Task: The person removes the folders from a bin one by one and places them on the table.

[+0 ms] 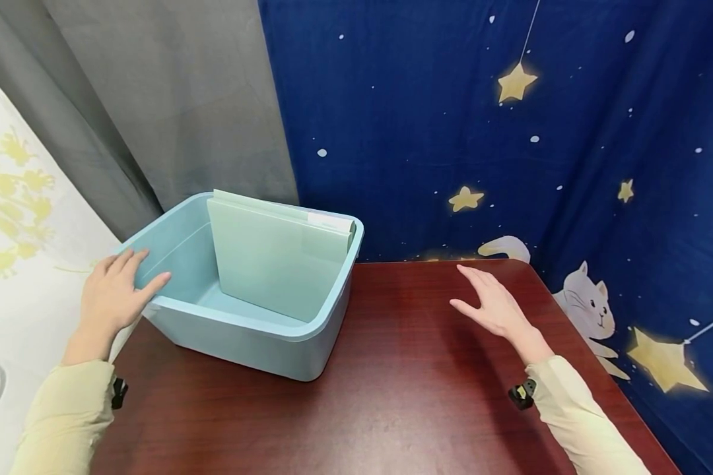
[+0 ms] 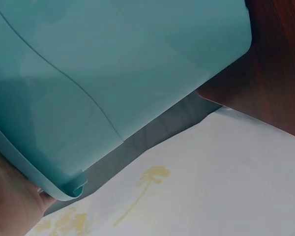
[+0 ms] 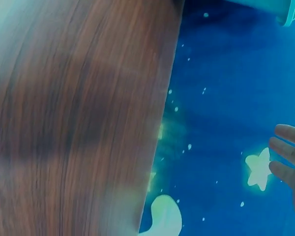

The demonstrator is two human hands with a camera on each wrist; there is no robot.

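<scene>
A light blue plastic bin [image 1: 237, 330] sits at the left of the table. Inside it, pale green file folders [image 1: 279, 257] stand leaning toward the back right wall, a white label strip along the top edge. My left hand [image 1: 113, 290] rests at the bin's left rim, thumb spread from fairly straight fingers. In the left wrist view, part of that hand [image 2: 12, 201] lies against the curled rim [image 2: 64, 189]; its fingertips are hidden there. My right hand [image 1: 493, 303] hovers above the table to the right of the bin, fingers extended, holding nothing.
The dark red-brown wood table [image 1: 392, 409] ends at the left under the bin, which overhangs that edge. Behind hang a grey curtain [image 1: 196, 99] and a blue star-patterned curtain [image 1: 404, 132]. White cloth with yellow plant prints [image 1: 35, 316] is at the left.
</scene>
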